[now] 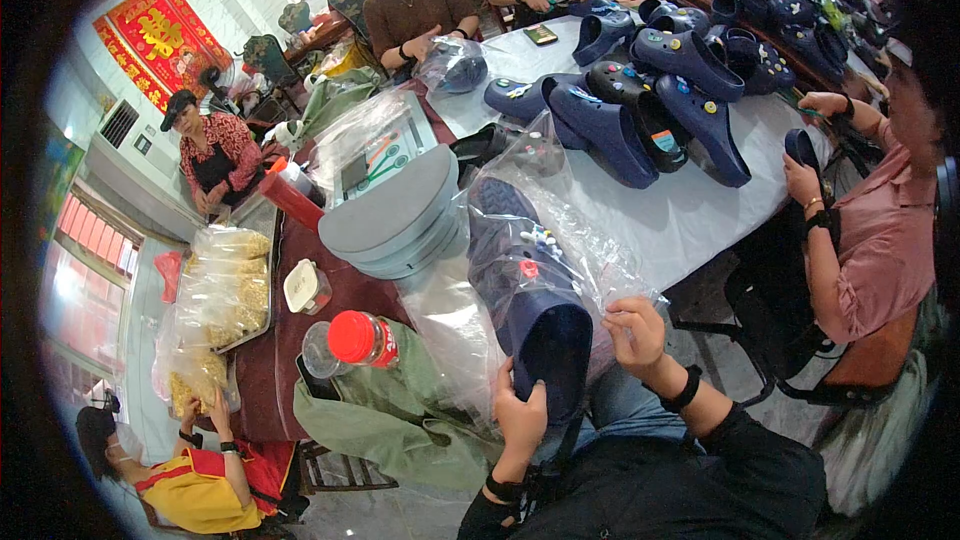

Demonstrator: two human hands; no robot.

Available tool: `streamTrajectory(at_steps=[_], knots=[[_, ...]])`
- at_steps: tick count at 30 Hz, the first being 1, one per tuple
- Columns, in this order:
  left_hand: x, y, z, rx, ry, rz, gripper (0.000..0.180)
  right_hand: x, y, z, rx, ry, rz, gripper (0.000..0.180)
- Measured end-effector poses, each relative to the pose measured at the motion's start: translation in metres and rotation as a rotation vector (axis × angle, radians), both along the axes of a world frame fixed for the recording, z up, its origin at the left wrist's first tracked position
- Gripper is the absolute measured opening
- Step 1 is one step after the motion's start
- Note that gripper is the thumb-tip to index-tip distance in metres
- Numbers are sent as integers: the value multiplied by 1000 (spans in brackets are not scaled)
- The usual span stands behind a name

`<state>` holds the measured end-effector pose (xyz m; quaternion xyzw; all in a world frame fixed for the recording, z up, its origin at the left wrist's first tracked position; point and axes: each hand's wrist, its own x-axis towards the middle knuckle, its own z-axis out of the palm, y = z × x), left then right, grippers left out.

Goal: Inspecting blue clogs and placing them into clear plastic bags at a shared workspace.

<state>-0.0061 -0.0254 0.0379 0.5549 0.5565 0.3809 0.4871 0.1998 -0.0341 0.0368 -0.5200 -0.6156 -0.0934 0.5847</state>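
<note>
A navy clog (545,340) with a red charm and pale charms on its upper lies in front of me, its heel opening toward me. Its toe end is inside a clear plastic bag (612,258), where a dark ridged sole also shows. My left hand (521,408) grips the clog's heel end at the left, thumb against the rim. To the right, my right hand (634,334) pinches the edge of the bag between thumb and fingers. Beyond the bag, several navy clogs (605,135) with charms are heaped on the white-covered table (690,225).
A red-lidded jar (352,337), a white-lidded tub (306,287) and grey stacked trays (395,215) stand left. Green cloth (400,410) hangs at the near edge. One co-worker (870,230) holds a dark shoe at right; others work around the tables.
</note>
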Motion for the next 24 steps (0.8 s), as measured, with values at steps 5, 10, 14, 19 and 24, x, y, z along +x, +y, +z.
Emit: streamTrajectory(at_steps=[5,10,14,19,24], knots=[[5,9,3,28,114,-42,48,-3,-4,-7,32,-97,-2,15],[4,12,0,163,190,-20,50,-7,2,2,25,69,46,16],[11,18,19,99,241,6,52,-18,4,0,35,20,170,17],[11,30,19,175,270,38,49,-14,2,-7,77,-2,98,17],[19,46,28,186,350,68,52,-14,-1,-12,5,-54,165,15]])
